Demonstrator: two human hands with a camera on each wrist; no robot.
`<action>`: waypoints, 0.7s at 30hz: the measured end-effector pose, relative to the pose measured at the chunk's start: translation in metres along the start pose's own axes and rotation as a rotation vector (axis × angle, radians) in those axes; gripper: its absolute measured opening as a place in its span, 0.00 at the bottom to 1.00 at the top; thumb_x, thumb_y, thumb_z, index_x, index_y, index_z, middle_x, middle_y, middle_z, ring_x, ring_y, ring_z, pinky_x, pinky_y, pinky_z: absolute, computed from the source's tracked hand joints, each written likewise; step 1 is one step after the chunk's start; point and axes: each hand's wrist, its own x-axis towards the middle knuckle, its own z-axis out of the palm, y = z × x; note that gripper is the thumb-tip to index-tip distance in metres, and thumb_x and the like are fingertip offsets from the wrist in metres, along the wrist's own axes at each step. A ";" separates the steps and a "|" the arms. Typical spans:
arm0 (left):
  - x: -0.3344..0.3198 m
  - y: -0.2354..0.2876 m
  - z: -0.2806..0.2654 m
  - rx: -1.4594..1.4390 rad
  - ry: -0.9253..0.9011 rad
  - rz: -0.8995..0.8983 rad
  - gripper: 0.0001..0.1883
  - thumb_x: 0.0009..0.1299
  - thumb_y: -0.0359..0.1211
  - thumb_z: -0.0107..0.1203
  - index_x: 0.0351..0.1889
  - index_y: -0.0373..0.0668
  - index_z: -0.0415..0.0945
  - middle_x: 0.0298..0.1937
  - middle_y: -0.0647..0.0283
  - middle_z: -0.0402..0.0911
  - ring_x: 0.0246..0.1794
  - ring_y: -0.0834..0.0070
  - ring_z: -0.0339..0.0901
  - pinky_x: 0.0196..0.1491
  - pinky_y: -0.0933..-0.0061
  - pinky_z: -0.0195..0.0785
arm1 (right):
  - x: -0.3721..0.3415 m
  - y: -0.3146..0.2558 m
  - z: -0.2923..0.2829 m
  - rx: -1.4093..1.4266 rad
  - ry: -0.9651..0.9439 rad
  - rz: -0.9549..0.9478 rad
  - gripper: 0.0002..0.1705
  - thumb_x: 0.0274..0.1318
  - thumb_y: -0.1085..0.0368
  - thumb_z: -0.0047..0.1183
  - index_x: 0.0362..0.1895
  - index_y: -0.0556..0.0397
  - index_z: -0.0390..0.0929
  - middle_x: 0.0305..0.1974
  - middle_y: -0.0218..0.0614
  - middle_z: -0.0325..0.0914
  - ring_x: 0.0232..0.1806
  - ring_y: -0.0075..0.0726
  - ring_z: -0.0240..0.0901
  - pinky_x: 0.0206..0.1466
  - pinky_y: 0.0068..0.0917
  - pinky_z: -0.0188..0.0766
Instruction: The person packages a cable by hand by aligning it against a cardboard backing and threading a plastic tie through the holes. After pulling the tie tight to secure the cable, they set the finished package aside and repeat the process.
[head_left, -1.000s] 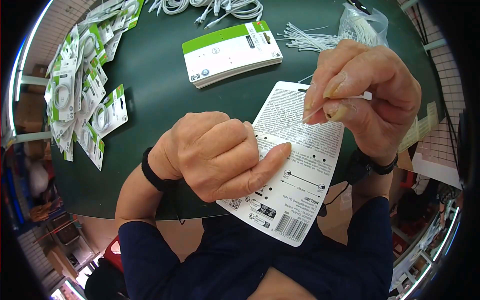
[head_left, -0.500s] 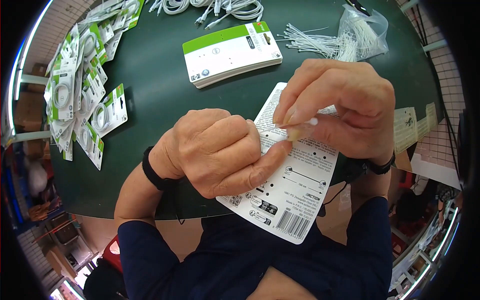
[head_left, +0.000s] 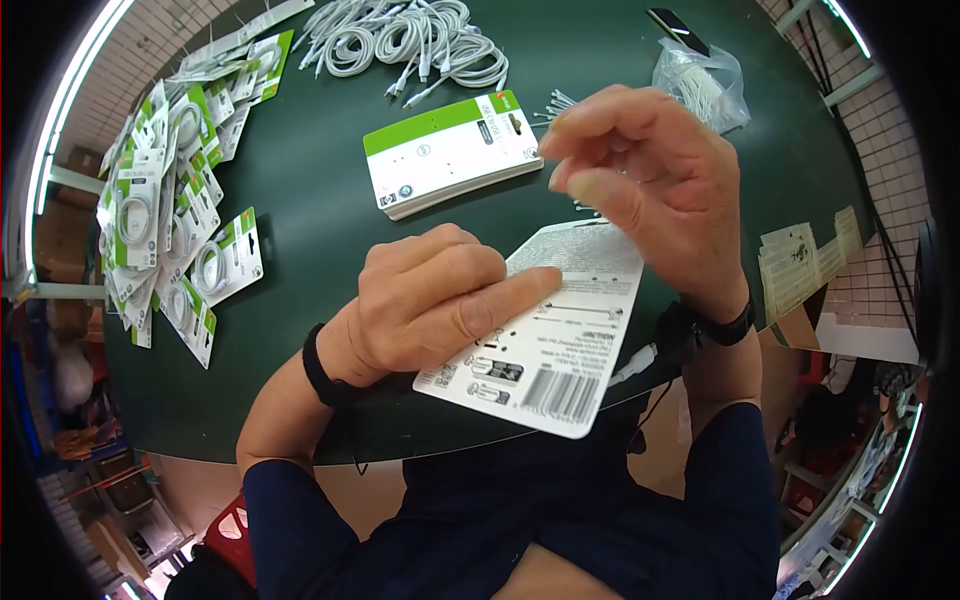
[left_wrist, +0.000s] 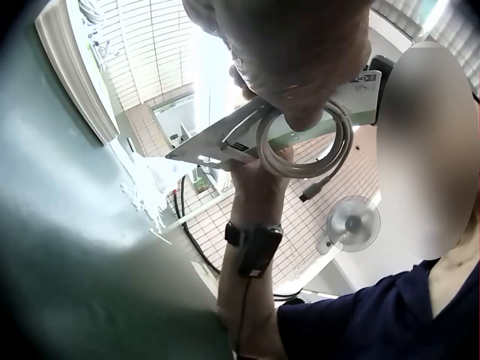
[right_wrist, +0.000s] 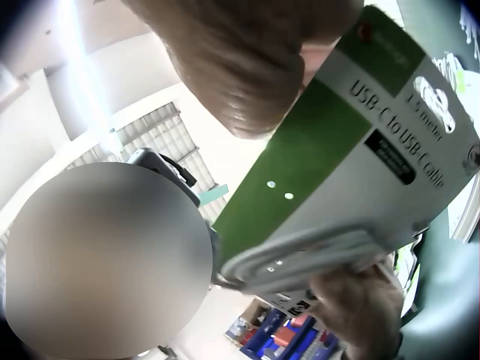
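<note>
My left hand (head_left: 430, 305) grips a printed packaging card (head_left: 560, 360), its thumb lying across the text side. Against the card's green-and-white front, a coiled white USB cable (left_wrist: 342, 142) is held by the same hand. One cable plug (head_left: 632, 364) sticks out past the card's right edge in the head view. My right hand (head_left: 670, 180) is raised at the card's upper corner, fingers bent and thumb tip apart from them, nothing visible between. In the right wrist view the card's front (right_wrist: 322, 157) shows small punched holes.
A stack of cards (head_left: 450, 155) lies ahead. Coiled white cables (head_left: 410, 45) are behind it. Carded cables (head_left: 140, 215) pile up at the left. Cable ties in a plastic bag (head_left: 705, 85) and a dark phone-like object (head_left: 678, 30) sit at the back right.
The right hand has let go of the thin white cable tie it pinched and lifted off the left hand. The card has tilted, and a cable plug now shows beside it.
</note>
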 end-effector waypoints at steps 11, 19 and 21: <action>0.025 -0.006 0.015 -0.701 0.718 -1.011 0.13 0.76 0.30 0.63 0.56 0.40 0.78 0.40 0.70 0.82 0.27 0.82 0.75 0.24 0.79 0.67 | 0.015 0.024 -0.010 -0.703 0.521 -0.666 0.14 0.56 0.81 0.65 0.46 0.57 0.83 0.42 0.39 0.86 0.41 0.40 0.82 0.45 0.31 0.80; 0.035 -0.030 0.040 -0.915 0.896 -1.133 0.12 0.78 0.34 0.61 0.56 0.43 0.75 0.40 0.69 0.81 0.26 0.86 0.73 0.22 0.81 0.62 | 0.006 0.016 0.024 -0.871 0.184 -0.691 0.16 0.40 0.77 0.71 0.37 0.49 0.88 0.37 0.31 0.84 0.38 0.39 0.79 0.40 0.34 0.73; 0.036 -0.028 0.045 -0.928 0.896 -1.119 0.13 0.78 0.34 0.61 0.56 0.43 0.75 0.39 0.69 0.81 0.27 0.86 0.73 0.22 0.81 0.62 | 0.006 0.025 0.028 -0.918 0.190 -0.678 0.17 0.39 0.76 0.71 0.38 0.48 0.88 0.37 0.29 0.84 0.37 0.38 0.79 0.38 0.33 0.72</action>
